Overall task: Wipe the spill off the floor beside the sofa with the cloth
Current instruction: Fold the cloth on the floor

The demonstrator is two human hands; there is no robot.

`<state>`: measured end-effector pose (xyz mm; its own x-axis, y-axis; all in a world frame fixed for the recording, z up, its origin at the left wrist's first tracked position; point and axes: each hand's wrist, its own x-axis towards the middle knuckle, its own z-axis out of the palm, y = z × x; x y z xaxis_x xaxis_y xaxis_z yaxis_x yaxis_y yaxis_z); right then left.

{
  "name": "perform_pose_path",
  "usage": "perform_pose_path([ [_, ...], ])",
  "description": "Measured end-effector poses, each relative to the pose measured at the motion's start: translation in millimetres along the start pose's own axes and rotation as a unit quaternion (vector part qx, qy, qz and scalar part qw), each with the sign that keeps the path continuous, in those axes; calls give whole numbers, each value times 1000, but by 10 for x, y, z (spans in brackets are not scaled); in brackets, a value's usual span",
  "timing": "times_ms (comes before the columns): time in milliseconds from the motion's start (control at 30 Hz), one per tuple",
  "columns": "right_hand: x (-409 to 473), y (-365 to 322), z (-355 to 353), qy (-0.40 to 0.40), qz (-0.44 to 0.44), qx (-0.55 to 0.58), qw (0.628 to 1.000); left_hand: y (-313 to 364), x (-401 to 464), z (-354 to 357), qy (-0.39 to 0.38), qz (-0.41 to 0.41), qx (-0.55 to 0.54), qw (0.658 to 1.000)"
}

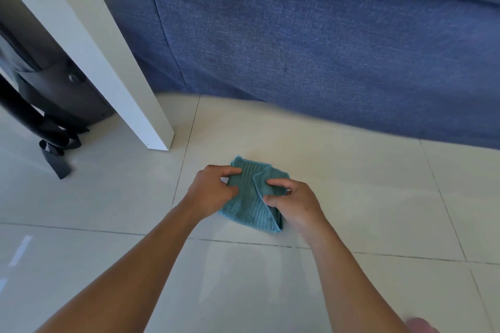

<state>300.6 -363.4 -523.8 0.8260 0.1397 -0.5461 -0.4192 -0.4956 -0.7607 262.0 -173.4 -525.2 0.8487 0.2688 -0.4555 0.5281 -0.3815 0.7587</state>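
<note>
A teal ribbed cloth (250,204) lies folded on the pale tiled floor (365,197), a little in front of the blue sofa (311,35). My left hand (213,192) pinches the cloth's left edge between thumb and fingers. My right hand (293,204) grips a folded flap on the cloth's right side. Both forearms reach in from the bottom of the view. I cannot make out any spill on the tiles; the floor only shows glossy reflections.
A white table leg (130,89) stands on the floor left of the cloth, close to the sofa's corner. Behind it rests a dark bag (54,105) with black straps trailing onto the tiles. Open tiles stretch right of the cloth.
</note>
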Motion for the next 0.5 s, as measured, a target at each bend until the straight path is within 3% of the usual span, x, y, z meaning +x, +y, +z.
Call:
perform_pose_path([
  [167,70,-90,-75,-48,-16,38,998,17,-39,-33,-2,8,-81,997],
  [300,92,-75,-23,-78,-65,-49,994,48,-76,-38,-3,6,-87,996],
  [500,52,81,-67,60,-62,-63,994,43,-98,-75,5,1,-91,996],
])
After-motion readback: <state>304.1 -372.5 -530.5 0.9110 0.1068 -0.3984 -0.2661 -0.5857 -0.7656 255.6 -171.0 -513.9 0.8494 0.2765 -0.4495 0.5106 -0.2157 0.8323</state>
